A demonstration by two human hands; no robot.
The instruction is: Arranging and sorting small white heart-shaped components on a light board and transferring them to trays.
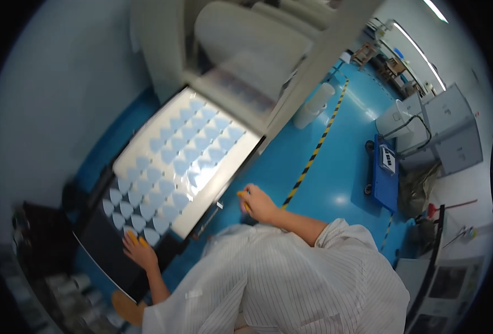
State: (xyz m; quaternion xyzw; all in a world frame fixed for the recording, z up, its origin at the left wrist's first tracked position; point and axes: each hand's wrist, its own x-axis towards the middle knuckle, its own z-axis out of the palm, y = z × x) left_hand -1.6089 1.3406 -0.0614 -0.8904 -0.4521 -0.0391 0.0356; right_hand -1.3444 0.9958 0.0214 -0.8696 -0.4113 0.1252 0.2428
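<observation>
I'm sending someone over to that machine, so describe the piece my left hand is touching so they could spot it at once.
Start at the big white machine and follow its flat output table down to the dark near end. There the left hand, with orange fingertip covers, rests on the pale blue shield-shaped piece, the nearest one in the rows.

Pale blue shield-shaped pieces (168, 161) lie in rows on a white sheet (246, 153), running onto a black tray (99, 242) at its near end. Orange fingertip covers show on the left hand (139, 251) and right hand (259, 204). The coat (291, 284) is white with thin pinstripes; the floor (341, 167) is bright blue with a yellow-and-black striped line (313, 156)
</observation>
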